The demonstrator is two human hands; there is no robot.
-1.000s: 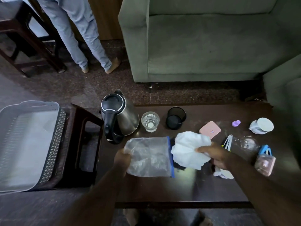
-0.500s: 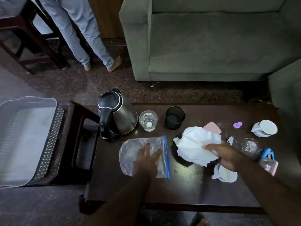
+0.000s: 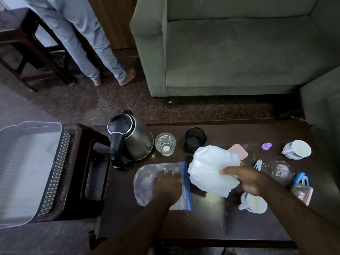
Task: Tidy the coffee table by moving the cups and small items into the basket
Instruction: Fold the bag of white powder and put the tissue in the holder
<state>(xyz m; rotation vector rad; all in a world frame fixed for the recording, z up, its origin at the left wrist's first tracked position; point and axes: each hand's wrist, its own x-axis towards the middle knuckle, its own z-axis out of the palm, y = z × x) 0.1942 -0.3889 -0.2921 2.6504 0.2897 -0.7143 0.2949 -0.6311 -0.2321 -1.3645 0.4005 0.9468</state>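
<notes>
A clear zip-lock bag (image 3: 161, 183) is being pinned flat on the dark coffee table (image 3: 211, 223) by the left hand (image 3: 166, 186), whose fingers are lying spread and fairly straight on the plastic; pressing rather than gripping, probably so that the slippery film is being kept from sliding or folding. The bag's long axis is running roughly left to right across the table, and its blue zip strip (image 3: 187, 184), the mouth end, is facing right toward the other hand.

A crumpled white tissue (image 3: 211, 170) is being held just above the table by the right hand (image 3: 246, 178), pinched between thumb and curled fingers at its right edge, with the loose bulk hanging toward the bag's mouth. That placement suggests the tissue is being readied either for stuffing into the bag or for carrying off with it.

The basket (image 3: 46, 126), pale and perforated, is sitting well apart on a low stool at the far left, and nothing is being seen inside it. Two white cups are waiting on the table: one (image 3: 254, 203) just under the right wrist, the other (image 3: 297, 150) near the far right edge. A drinking glass (image 3: 165, 146) and a black mesh cup (image 3: 195, 139) are standing beside the steel kettle (image 3: 131, 140).
</notes>
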